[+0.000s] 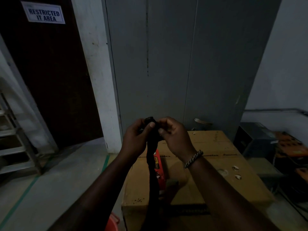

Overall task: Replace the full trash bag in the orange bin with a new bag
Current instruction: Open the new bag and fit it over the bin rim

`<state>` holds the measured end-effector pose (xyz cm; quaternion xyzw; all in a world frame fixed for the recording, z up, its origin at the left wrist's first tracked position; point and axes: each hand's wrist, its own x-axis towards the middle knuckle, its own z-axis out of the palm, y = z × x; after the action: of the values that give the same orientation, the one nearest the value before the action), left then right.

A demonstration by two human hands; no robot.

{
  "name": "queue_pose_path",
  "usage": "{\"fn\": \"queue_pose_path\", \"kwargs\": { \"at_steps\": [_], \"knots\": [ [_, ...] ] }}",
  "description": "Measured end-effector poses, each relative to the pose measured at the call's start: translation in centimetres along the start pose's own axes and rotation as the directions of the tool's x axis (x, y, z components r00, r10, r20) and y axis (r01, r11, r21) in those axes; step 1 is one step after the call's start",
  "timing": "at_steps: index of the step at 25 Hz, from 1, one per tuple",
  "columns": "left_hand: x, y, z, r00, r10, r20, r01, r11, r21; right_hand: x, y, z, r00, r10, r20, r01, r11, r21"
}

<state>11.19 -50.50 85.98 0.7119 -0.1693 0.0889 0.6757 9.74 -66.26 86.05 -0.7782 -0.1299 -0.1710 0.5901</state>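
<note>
A black trash bag (152, 164), still bunched into a long strip, hangs down in front of me over a cardboard box. My left hand (135, 139) and my right hand (173, 135) both pinch its top end at chest height, thumbs and fingertips close together. The bag's lower part drops out of sight between my forearms. A piece of the orange bin (112, 222) shows at the bottom edge, left of the box and below my left forearm. Its inside is hidden.
A large cardboard box (208, 164) stands right in front, with a red packet (160, 170) lying on it behind the bag. A grey metal cabinet (183, 64) rises behind. A dark door with a sign is far left, metal shelving (15, 144) beside it, dark equipment at right.
</note>
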Motion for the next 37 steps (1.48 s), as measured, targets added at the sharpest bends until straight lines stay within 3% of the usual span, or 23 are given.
{"fn": "queue_pose_path", "kwargs": {
  "at_steps": [5, 8, 15, 19, 21, 23, 27, 32, 37],
  "knots": [
    [-0.2, -0.2, 0.2, 0.999, -0.029, 0.028, 0.028, 0.999, 0.037, -0.3, -0.5, -0.2, 0.988, -0.124, 0.089, 0.129, 0.991, -0.048],
    [-0.2, -0.4, 0.2, 0.997, -0.012, 0.077, 0.010, 1.000, 0.020, -0.1, -0.2, -0.2, 0.985, -0.170, 0.037, 0.173, 0.979, -0.107],
    [-1.0, -0.8, 0.2, 0.984, -0.033, 0.174, 0.022, 0.998, 0.063, 0.4, -0.7, -0.9, 0.982, -0.056, -0.178, 0.056, 0.998, -0.007],
    [-1.6, 0.2, 0.6, 0.990, -0.054, 0.131, 0.055, 0.998, -0.006, -0.2, -0.5, -1.3, 0.994, -0.107, 0.028, 0.103, 0.987, 0.126],
    [-1.7, 0.3, 0.5, 0.993, -0.076, 0.095, 0.076, 0.997, -0.004, -0.4, -0.4, -1.2, 0.984, -0.136, 0.114, 0.126, 0.988, 0.090],
    [-1.6, 0.1, 0.2, 0.992, -0.049, 0.116, 0.037, 0.994, 0.104, -0.4, -0.5, -0.9, 0.989, -0.127, 0.070, 0.127, 0.992, 0.006],
    [-2.1, 0.3, 0.0, 0.975, -0.036, 0.219, -0.005, 0.983, 0.184, -0.2, -1.1, -0.6, 0.993, -0.029, -0.111, 0.036, 0.998, 0.054],
    [-2.1, 0.7, 0.0, 0.990, 0.008, 0.142, -0.018, 0.997, 0.070, 0.2, -1.5, -0.6, 0.980, -0.028, -0.199, 0.030, 1.000, 0.006],
    [-1.8, 1.3, -0.4, 1.000, 0.014, 0.018, -0.014, 1.000, -0.001, -0.2, -1.5, -0.3, 0.993, 0.019, -0.113, -0.007, 0.994, 0.108]
  ]
}}
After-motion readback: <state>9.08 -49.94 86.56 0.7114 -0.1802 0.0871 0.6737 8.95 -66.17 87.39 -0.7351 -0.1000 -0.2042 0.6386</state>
